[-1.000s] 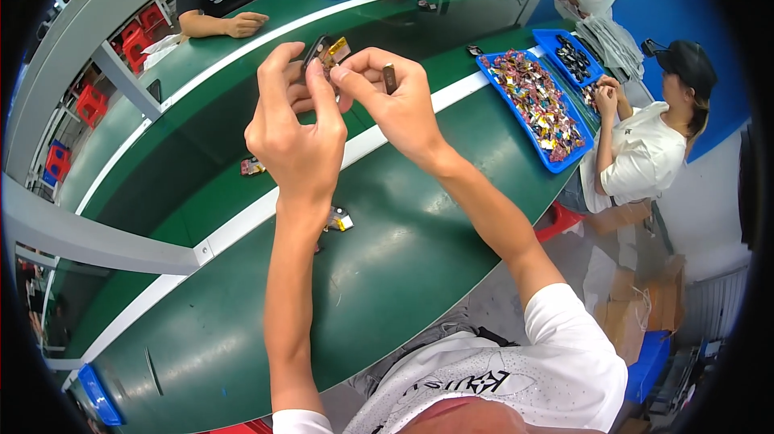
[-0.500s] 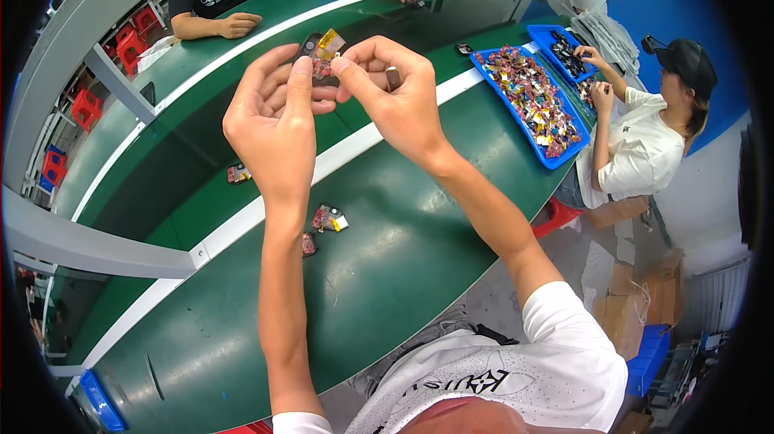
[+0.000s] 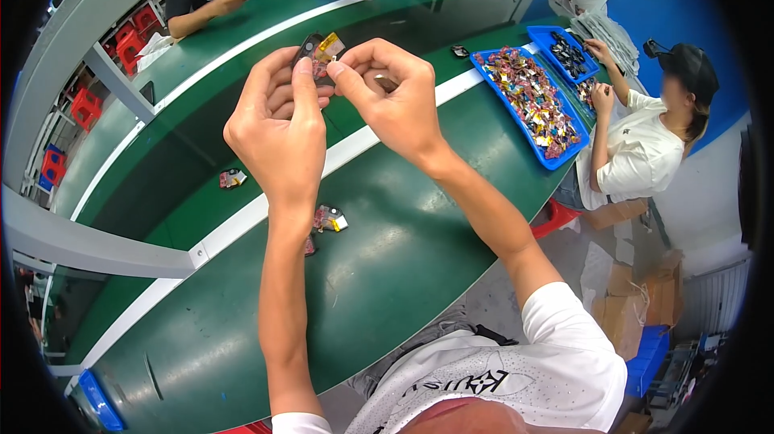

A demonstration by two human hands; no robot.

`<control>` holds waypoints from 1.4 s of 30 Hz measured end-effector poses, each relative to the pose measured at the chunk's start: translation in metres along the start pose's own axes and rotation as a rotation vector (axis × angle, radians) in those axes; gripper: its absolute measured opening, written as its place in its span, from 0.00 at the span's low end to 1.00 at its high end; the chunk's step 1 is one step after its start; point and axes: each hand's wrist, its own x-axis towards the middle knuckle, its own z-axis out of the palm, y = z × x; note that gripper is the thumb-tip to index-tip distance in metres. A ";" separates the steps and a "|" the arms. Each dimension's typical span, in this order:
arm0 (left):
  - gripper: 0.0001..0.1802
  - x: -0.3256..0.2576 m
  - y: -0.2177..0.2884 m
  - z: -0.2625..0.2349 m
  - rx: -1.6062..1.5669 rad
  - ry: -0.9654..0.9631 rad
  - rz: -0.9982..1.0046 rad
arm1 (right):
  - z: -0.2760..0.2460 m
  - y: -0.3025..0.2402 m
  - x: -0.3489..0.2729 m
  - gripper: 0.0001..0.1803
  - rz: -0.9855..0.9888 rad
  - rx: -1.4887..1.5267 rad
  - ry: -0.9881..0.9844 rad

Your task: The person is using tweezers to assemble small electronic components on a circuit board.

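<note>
Up over the green belt, my left hand [image 3: 278, 132] is closed around a small black-cased electronic device [image 3: 309, 47]. A reddish circuit board and a silver battery pouch with yellow tape [image 3: 329, 47] show in its opened case. My right hand [image 3: 403, 103] meets it from the right, thumb and forefinger pinched at the board's edge on a tiny pale piece. What exactly that piece is, I cannot make out. A small brownish metallic object [image 3: 385, 82] shows among the curled fingers of the same hand. Below my left wrist, another opened device [image 3: 330, 218] lies on the green table, with a reddish part partly hidden beside my forearm.
To the right, a blue tray [image 3: 551, 166] is heaped with circuit boards; another blue tray [image 3: 594, 77] holds black parts. A device [image 3: 233, 178] and a black part [image 3: 459, 51] lie on the belt [image 3: 185, 152]. Co-workers sit across and at right. A grey metal frame [image 3: 89, 245] arches at left.
My hands stay nearly in place, with the device slightly turned. The device and black part on the belt have shifted a little left and nearer. The co-worker across has moved both hands.
</note>
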 end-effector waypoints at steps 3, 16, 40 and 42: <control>0.08 0.001 0.001 -0.002 -0.010 0.011 -0.026 | -0.001 0.005 0.001 0.06 -0.118 -0.154 -0.001; 0.10 0.003 0.002 -0.008 -0.225 -0.066 -0.177 | -0.012 0.008 0.013 0.10 -0.781 -0.530 0.042; 0.09 -0.001 0.000 -0.005 -0.119 -0.001 -0.056 | -0.012 0.004 0.007 0.07 -0.420 -0.365 -0.019; 0.09 0.000 -0.001 -0.008 -0.117 -0.008 -0.075 | -0.012 0.007 0.007 0.07 -0.454 -0.385 -0.035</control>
